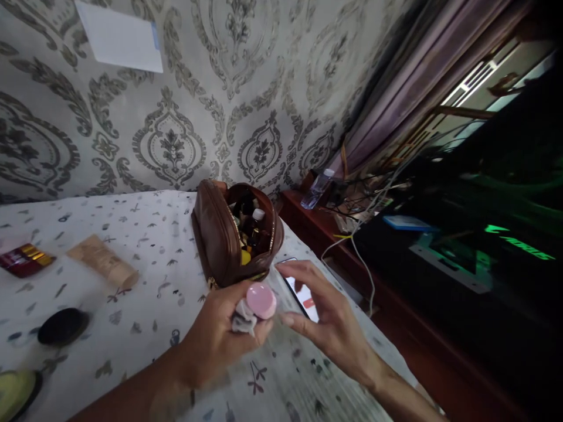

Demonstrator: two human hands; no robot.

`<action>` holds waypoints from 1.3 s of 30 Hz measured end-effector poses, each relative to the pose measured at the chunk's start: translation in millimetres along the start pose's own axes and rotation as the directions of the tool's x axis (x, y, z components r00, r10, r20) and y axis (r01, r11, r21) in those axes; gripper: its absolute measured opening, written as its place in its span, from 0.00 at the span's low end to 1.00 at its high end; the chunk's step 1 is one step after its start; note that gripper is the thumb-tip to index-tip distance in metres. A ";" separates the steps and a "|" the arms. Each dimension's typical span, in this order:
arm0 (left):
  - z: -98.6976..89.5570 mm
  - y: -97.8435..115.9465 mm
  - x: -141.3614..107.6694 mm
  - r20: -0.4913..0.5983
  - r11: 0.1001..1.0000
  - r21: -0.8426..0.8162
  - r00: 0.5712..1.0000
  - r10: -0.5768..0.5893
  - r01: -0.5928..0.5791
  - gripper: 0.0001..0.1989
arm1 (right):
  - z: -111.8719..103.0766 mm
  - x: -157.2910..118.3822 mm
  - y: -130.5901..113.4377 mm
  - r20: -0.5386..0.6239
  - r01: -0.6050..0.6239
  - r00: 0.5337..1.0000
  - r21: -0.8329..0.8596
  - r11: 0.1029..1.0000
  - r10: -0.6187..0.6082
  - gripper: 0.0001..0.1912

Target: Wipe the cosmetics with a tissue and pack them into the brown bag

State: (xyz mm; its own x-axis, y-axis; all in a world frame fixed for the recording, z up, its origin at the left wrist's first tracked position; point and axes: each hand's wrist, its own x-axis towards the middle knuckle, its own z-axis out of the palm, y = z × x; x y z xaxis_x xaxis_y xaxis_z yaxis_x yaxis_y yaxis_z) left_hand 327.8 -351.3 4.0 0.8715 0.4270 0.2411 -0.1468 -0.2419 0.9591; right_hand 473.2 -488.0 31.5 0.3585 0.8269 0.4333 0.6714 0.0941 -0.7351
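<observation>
My left hand is wrapped round a container with a round pink end and a crumpled white tissue. Just to its right, my right hand has thumb and fingers apart, with nothing between them. Behind my right hand a phone with a lit screen lies on the bedding. An unzipped brown leather bag, full of small bottles and other items, stands beyond both hands.
On the patterned sheet at left lie a beige tube, a dark red and gold packet, a black oval object and a yellow-green round item. Cables and a clear bottle are at right, beside a dark computer case.
</observation>
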 end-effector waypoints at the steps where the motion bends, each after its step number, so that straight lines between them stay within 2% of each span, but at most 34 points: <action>1: 0.0 -1.6 -0.9 0.044 0.998 0.053 0.998 0.041 -0.043 0.04 | -2.3 3.0 -6.3 0.065 0.083 0.995 -0.054 0.995 -0.080 0.23; 4: -0.8 -6.7 -3.1 0.109 0.983 0.127 0.987 0.117 -0.130 0.12 | -4.0 10.9 -21.9 0.234 0.224 0.953 -0.132 0.966 -0.190 0.19; 7: -4.3 -8.9 -1.8 0.105 0.994 0.084 0.993 0.054 -0.063 0.21 | -7.0 16.6 -27.3 0.236 0.226 0.955 -0.184 0.957 -0.181 0.15; 9: -8.0 -9.8 0.9 0.063 0.997 0.066 0.997 -0.040 0.036 0.31 | -14.2 20.1 -26.3 0.136 0.172 0.980 -0.204 0.964 -0.146 0.12; 11: -11.2 -11.8 3.8 0.004 0.986 0.106 0.992 -0.127 0.126 0.37 | -24.5 25.4 -24.2 -0.064 0.083 0.993 -0.199 0.976 -0.097 0.10; 12: -12.2 -13.5 5.1 -0.008 0.977 0.144 0.987 -0.158 0.158 0.38 | -29.6 29.2 -23.3 -0.189 0.042 0.979 -0.178 0.983 -0.076 0.10; 14: -13.0 -17.3 6.9 0.008 0.958 0.222 0.982 -0.189 0.183 0.36 | -37.1 40.2 -22.2 -0.398 0.016 0.915 -0.118 0.993 -0.062 0.11; 16: -12.4 -21.0 7.6 0.049 0.945 0.278 0.980 -0.192 0.171 0.36 | -38.7 54.9 -21.1 -0.489 0.057 0.866 -0.106 0.993 -0.102 0.13; 17: -11.9 -22.9 7.6 0.062 0.941 0.298 0.981 -0.184 0.157 0.36 | -37.4 63.0 -20.1 -0.487 0.087 0.863 -0.126 0.988 -0.138 0.13; 20: -10.4 -28.7 6.6 0.063 0.937 0.325 0.985 -0.159 0.131 0.38 | -29.5 85.5 -13.5 -0.362 0.131 0.910 -0.213 0.968 -0.203 0.11; 23: -9.6 -34.9 5.5 0.040 0.944 0.313 0.992 -0.122 0.104 0.38 | -25.4 99.7 -1.6 -0.178 0.104 0.973 -0.239 0.966 -0.149 0.13; 26: -9.1 -38.4 5.0 0.070 0.930 0.355 0.990 -0.125 0.092 0.40 | -27.7 105.0 10.7 -0.048 0.068 0.996 -0.220 0.973 -0.081 0.17; 30: -8.2 -38.8 5.1 0.083 0.904 0.415 0.985 -0.152 0.104 0.42 | -30.6 106.7 20.5 0.083 0.070 0.995 -0.280 0.957 -0.049 0.16; 33: -7.9 -38.8 4.9 0.081 0.916 0.387 0.986 -0.145 0.103 0.42 | -28.1 108.2 25.2 0.180 0.128 0.981 -0.355 0.926 -0.066 0.14; 39: -8.4 -39.4 5.7 0.102 0.914 0.395 0.984 -0.149 0.098 0.42 | -20.7 109.9 36.2 0.401 0.261 0.915 -0.505 0.822 -0.045 0.09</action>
State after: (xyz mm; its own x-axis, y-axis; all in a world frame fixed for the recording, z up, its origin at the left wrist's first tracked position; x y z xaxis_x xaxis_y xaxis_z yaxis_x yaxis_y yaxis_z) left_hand 334.6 -332.1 -31.1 0.9267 0.3673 0.0790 0.1357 -0.5234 0.8412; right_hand 550.3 -405.2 63.3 0.0382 0.9747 0.2204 0.9737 0.0133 -0.2277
